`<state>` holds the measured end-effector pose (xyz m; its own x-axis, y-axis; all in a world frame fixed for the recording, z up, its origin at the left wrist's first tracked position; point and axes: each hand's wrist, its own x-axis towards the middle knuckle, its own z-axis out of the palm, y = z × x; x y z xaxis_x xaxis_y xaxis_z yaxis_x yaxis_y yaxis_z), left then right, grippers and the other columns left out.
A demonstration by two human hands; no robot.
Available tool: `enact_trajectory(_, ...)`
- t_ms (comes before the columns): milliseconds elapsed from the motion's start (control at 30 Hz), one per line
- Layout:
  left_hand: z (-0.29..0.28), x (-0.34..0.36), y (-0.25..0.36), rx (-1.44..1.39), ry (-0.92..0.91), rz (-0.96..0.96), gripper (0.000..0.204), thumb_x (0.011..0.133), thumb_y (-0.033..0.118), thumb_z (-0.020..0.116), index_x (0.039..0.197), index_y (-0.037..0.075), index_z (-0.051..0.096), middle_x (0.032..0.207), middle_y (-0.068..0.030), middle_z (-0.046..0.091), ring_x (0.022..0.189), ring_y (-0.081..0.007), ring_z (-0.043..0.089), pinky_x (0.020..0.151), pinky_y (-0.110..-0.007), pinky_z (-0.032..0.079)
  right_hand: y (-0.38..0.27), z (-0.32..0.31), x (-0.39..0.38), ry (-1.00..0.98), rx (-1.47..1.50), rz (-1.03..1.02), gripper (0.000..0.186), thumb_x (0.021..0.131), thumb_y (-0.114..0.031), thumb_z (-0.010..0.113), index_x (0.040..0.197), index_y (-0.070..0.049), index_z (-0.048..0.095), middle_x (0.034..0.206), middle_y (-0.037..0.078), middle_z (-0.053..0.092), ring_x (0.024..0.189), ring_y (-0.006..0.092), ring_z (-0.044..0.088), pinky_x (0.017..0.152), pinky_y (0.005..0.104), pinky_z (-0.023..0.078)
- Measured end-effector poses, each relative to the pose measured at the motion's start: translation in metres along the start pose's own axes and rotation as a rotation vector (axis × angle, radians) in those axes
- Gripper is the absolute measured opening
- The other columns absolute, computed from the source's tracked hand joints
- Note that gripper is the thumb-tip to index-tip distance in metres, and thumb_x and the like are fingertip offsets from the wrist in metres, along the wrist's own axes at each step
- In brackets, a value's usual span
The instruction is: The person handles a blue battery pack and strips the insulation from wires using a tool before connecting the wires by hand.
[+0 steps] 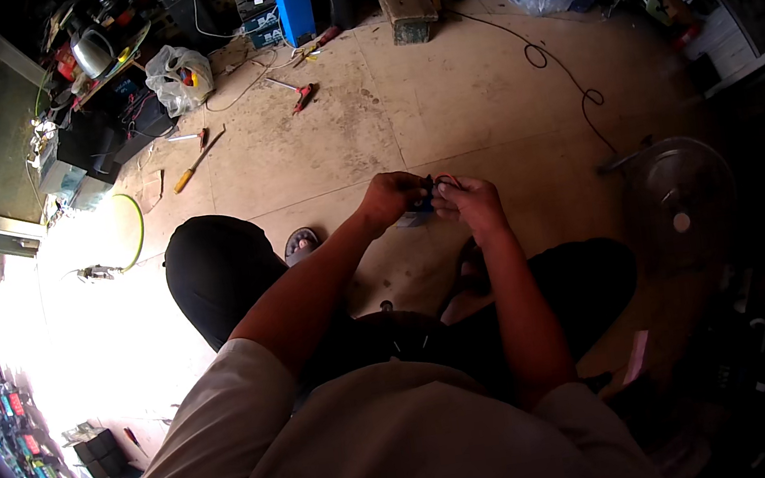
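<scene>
Taking the hands as my clock's centre, I could make out a green cable (142, 225) at nine, a yellow-handled screwdriver (192, 167) between nine and ten, and a red-handled tool (303, 98) between ten and eleven, all on the floor (343, 153). A blue box (295, 13) stood at eleven.

At the middle, I had the left hand (392, 198) in a narrow pinch on a small dark part (422, 202), which sat up off the floor between the two hands. The right hand (471, 201) was pinched against the part's other side, with a thin red wire (448, 178) by its fingers; I couldn't tell whether wire and part were joined.

I judged the step to be close fingertip work on that part; the next move seemed to call for a steady left pinch while the right guided the wire.

A wooden block (407, 9) lay at twelve, a black cable (563, 72) at two, a fan (681, 221) at three.
</scene>
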<state>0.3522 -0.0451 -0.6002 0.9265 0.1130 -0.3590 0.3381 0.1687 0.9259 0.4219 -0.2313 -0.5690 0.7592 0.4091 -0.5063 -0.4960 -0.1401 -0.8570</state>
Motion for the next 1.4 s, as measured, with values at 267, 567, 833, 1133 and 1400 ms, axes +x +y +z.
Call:
enact_trajectory(267,-0.005,0.006,-0.013,-0.065,0.077,0.017,0.025,0.091,0.012,0.075,0.109,-0.004,0.072,0.091,-0.0085,0.074,0.081,-0.0151,0.069,0.076,-0.029,0.056,-0.005,0.004,0.000,0.000,0.091,0.039,0.033,0.101,-0.026,0.066,0.123,-0.001,0.068,0.104,0.011,0.073,0.089,0.0217,0.074,0.078,0.0338,0.061)
enact_trajectory(567,-0.005,0.008,-0.012,-0.079,0.085,-0.015,0.028,0.092,0.015,0.075,0.112,-0.003,0.072,0.092,-0.0085,0.075,0.079,-0.0149,0.069,0.074,-0.029,0.056,-0.014,0.007,-0.005,0.172,0.148,-0.052,0.031,0.101,-0.028,0.067,0.118,-0.002,0.068,0.100,0.008,0.072,0.083,0.0183,0.072,0.071,0.0300,0.059)
enact_trajectory(833,-0.004,0.011,-0.017,-0.169,0.074,-0.018,0.025,0.092,0.012,0.074,0.111,-0.004,0.072,0.087,-0.0074,0.073,0.073,-0.0127,0.065,0.067,-0.027,0.053,-0.015,0.005,-0.002,0.192,0.226,-0.106,0.037,0.103,-0.035,0.064,0.120,-0.003,0.065,0.105,0.011,0.074,0.092,0.0192,0.073,0.078,0.0303,0.059)
enact_trajectory(1133,-0.002,0.007,-0.013,-0.158,0.060,0.004,0.021,0.093,0.013,0.072,0.107,-0.003,0.071,0.087,-0.0078,0.073,0.078,-0.0147,0.067,0.075,-0.029,0.054,-0.025,0.009,-0.007,0.252,0.215,-0.125,0.041,0.104,-0.042,0.060,0.118,-0.003,0.065,0.103,0.013,0.074,0.089,0.0198,0.073,0.077,0.0314,0.060)
enact_trajectory(1400,-0.002,0.006,-0.009,-0.119,0.051,-0.010,0.020,0.093,0.013,0.072,0.107,-0.002,0.071,0.088,-0.0075,0.073,0.076,-0.0147,0.068,0.076,-0.030,0.055,-0.023,0.005,-0.004,0.202,0.333,-0.142,0.042,0.106,-0.043,0.055,0.118,-0.004,0.064,0.105,0.013,0.074,0.093,0.0217,0.073,0.082,0.0339,0.059)
